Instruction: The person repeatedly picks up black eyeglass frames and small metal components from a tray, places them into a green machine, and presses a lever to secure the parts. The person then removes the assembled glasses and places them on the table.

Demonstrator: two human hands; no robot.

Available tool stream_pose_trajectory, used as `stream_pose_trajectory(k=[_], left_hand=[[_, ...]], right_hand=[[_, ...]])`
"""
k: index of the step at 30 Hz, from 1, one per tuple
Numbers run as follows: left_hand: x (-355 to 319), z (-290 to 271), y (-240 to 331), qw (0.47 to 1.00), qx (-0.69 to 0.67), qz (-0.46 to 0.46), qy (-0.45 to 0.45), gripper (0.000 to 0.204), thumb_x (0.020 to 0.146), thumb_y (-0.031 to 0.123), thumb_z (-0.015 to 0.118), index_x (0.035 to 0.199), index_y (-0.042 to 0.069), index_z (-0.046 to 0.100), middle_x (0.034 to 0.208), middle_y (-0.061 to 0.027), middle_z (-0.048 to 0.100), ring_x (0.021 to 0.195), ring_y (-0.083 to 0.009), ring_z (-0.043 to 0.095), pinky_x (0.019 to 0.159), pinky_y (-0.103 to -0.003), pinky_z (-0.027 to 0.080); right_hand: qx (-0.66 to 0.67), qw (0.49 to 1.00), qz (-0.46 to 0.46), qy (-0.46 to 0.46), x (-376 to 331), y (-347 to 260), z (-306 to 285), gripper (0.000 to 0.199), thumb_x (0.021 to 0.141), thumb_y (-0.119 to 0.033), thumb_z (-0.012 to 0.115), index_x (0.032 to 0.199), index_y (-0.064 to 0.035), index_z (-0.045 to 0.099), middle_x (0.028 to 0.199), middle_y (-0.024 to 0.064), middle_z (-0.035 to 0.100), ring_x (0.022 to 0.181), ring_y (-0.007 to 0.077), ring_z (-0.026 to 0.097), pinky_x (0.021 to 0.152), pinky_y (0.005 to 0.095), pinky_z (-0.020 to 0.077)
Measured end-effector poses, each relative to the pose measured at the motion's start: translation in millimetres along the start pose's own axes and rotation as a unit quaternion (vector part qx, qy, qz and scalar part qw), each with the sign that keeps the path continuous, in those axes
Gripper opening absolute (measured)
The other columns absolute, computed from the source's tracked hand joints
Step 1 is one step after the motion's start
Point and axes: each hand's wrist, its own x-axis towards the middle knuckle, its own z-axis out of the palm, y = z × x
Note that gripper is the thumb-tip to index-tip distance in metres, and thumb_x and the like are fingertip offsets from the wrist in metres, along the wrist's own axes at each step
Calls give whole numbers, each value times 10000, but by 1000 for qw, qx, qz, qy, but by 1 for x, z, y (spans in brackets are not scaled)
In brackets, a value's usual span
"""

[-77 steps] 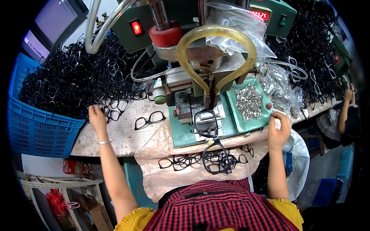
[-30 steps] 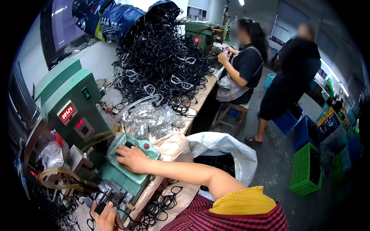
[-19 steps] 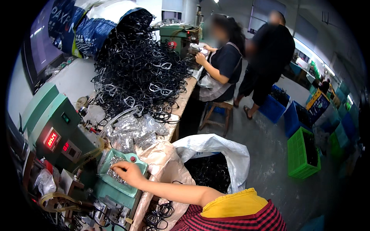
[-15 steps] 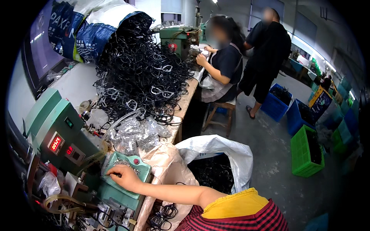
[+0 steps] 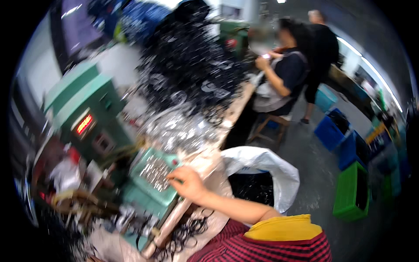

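My right hand (image 5: 188, 182) is over the right edge of a green tray (image 5: 150, 196), with its fingertips pinched together. Whatever they hold, if anything, is too small and blurred to make out. Many small shiny metal pieces (image 5: 155, 173) lie in the tray beside my fingertips. Left of the tray stands a green machine (image 5: 94, 109) with a lit red display. Below it, metal fixtures (image 5: 126, 218) and hoses are smeared by motion. My left hand is out of sight.
Behind the tray are clear plastic bags (image 5: 179, 131) and a large heap of dark eyeglass frames (image 5: 187, 65). A white sack (image 5: 283, 179) of dark pieces stands at right. Blue crates and a green crate (image 5: 349, 192) line the floor. A seated person (image 5: 283, 72) works farther back; another stands.
My right hand has moved from over the left part of the tray to its right edge. The whole view has shifted and blurred.
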Motion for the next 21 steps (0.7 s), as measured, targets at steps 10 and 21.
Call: stream_pose_trajectory(k=[10,21], left_hand=[[56,59,-21,996,-61,-66,1,207,952,161,521,1028,26,658,1045,-218,649,944,-392,594,843,-450,472],[18,-111,244,803,-488,331,80,117,1026,80,455,1125,18,460,1018,-206,605,941,-254,635,751,-390,603]], right_hand=[[274,946,68,-156,39,-113,75,396,767,-37,709,1137,29,585,888,82,672,853,138,640,791,287,504],[456,838,210,-215,29,-138,75,499,815,-1,689,1276,42,503,926,45,687,903,77,603,887,231,440]])
